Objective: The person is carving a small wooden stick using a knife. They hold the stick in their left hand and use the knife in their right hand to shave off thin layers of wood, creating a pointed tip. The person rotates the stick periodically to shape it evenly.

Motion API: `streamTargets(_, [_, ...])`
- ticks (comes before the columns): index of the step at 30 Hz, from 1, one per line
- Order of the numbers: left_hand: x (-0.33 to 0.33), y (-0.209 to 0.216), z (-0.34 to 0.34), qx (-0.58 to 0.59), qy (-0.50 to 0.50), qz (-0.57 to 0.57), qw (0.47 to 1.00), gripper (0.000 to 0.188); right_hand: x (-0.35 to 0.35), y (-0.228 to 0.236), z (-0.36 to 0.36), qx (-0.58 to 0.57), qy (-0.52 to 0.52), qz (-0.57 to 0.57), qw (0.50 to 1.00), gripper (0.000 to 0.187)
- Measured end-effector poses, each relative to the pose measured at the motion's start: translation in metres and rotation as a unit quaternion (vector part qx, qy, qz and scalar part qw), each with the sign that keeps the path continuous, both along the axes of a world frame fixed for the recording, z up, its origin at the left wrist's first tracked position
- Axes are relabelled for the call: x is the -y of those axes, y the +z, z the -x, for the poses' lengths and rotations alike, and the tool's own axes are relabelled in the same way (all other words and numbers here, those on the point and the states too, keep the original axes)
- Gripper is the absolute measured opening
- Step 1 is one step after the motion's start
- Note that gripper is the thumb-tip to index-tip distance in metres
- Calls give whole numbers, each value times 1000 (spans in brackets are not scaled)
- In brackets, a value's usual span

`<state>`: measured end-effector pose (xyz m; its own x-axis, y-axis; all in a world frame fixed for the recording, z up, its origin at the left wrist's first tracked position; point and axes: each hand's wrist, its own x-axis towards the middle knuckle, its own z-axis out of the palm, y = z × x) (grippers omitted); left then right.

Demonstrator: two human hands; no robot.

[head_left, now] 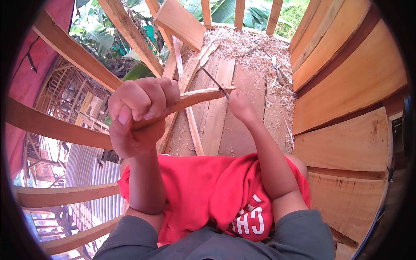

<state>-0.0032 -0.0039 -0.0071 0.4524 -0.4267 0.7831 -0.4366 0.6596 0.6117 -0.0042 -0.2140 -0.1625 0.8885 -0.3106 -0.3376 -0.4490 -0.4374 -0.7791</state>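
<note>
My left hand (pixel 141 108) is closed around a peeled wooden stick (pixel 198 96), raised in front of me and pointing right. Near the stick's far end, the thin dark blade of a knife (pixel 212 79) crosses it, pointing up and to the left. My right hand (pixel 241 106) is closed at the lower end of that blade, just beside the stick's tip; the knife's handle is hidden in the fist. A red cloth (pixel 195 182) with white print lies over my lap, beneath both forearms.
Plank flooring (pixel 242 125) lies below, with a heap of wood shavings (pixel 247 47) at the far end. A thick board (pixel 180 22) leans at the far left. Wooden slats (pixel 65 125) stand along the left, and a wall of overlapping boards (pixel 346 86) closes the right.
</note>
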Motion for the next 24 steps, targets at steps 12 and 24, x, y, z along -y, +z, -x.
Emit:
streamTargets(12, [-15, -2, -10, 49, -66, -27, 996, 45, -31, 52, 32, 43, 64, 109, 991, 57])
streamTargets(24, [-1, 0, -1, 51, -41, -36, 997, 43, -8, 33, 13, 19, -24, 26, 999, 56])
